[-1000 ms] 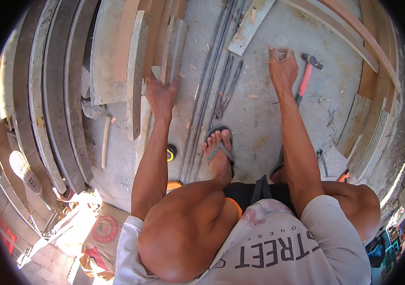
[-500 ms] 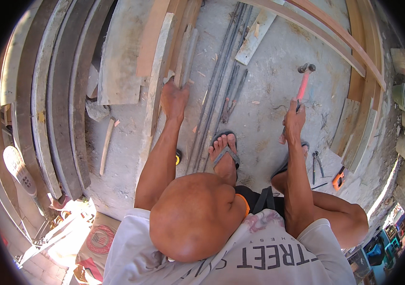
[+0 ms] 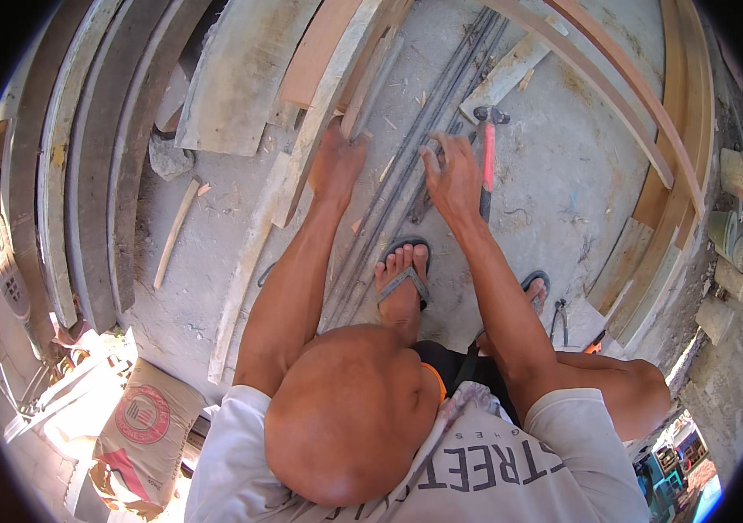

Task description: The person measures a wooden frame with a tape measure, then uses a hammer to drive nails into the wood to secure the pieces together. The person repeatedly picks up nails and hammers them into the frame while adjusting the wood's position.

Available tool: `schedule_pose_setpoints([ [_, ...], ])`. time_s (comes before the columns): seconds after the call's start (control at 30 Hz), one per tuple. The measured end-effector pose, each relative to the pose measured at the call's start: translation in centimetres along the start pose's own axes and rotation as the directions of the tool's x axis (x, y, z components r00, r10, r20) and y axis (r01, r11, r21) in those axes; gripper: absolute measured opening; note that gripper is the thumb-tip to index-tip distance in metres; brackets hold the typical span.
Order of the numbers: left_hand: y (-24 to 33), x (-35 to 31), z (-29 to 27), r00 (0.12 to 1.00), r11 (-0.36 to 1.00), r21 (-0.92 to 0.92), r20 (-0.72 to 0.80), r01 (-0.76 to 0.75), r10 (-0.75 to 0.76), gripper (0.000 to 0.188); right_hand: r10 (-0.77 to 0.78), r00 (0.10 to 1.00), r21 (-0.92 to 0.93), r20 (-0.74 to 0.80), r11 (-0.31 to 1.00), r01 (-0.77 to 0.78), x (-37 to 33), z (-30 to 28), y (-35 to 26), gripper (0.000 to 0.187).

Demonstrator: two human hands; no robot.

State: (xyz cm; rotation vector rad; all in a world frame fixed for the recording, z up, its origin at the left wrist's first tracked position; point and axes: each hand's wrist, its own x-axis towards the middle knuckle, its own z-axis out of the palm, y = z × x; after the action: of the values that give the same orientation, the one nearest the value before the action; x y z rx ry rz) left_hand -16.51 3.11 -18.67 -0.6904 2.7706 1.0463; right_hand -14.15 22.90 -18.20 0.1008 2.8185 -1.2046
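- My left hand point(image 3: 337, 166) is stretched forward and rests palm down on the long pale wooden plank point(image 3: 302, 166) that runs away from me across the concrete floor point(image 3: 555, 183); the fingers lie close together, flat on the wood, not pinching anything.
- My right hand point(image 3: 452, 179) is over the bundle of thin steel rods point(image 3: 406, 166), fingers spread and slightly curled, fingertips touching or just above the rods; I cannot tell whether it is gripping any of them.
- Just beside my right hand, on its right, I see a hammer with a red handle point(image 3: 487, 157), its dark head pointing away from me. The handle passes close by the hand, and I cannot tell if the hand holds it.
- The rods lie side by side between my two hands, running from near my left foot in a sandal point(image 3: 404, 283) up toward the far edge of the floor.
- A short pale board point(image 3: 504, 77) lies at a slant beyond the hammer head.
- Curved wooden strips point(image 3: 642, 113) sweep along the right side of the floor, and grey planks point(image 3: 84, 174) are stacked along the left side.
- A printed paper sack point(image 3: 140, 427) sits at the near left corner, and dark pliers point(image 3: 557, 318) lie by my right foot.
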Motion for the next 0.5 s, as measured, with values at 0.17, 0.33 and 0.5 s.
schedule_pose_setpoints([
  [0.17, 1.2, 0.3, 0.0, 0.998, 0.999, 0.032, 0.057, 0.037, -0.039, 0.047, -0.102, 0.977, -0.002, 0.186, 0.995, 0.104, 8.4, 5.0, -0.5, 0.028],
  [0.33, 0.4, 0.2, 0.2, 0.996, 0.997, 0.033, 0.049, 0.068, -0.069, 0.049, -0.043, 0.948, 0.000, 0.316, 0.999, 0.046, 9.5, 5.8, -1.5, 0.015],
  [0.5, 1.3, -0.1, -0.3, 0.992, 0.994, 0.007, 0.064, 0.109, -0.110, 0.048, -0.160, 0.970, 0.022, 0.184, 0.987, 0.159, 8.9, 7.0, -0.7, 0.013],
])
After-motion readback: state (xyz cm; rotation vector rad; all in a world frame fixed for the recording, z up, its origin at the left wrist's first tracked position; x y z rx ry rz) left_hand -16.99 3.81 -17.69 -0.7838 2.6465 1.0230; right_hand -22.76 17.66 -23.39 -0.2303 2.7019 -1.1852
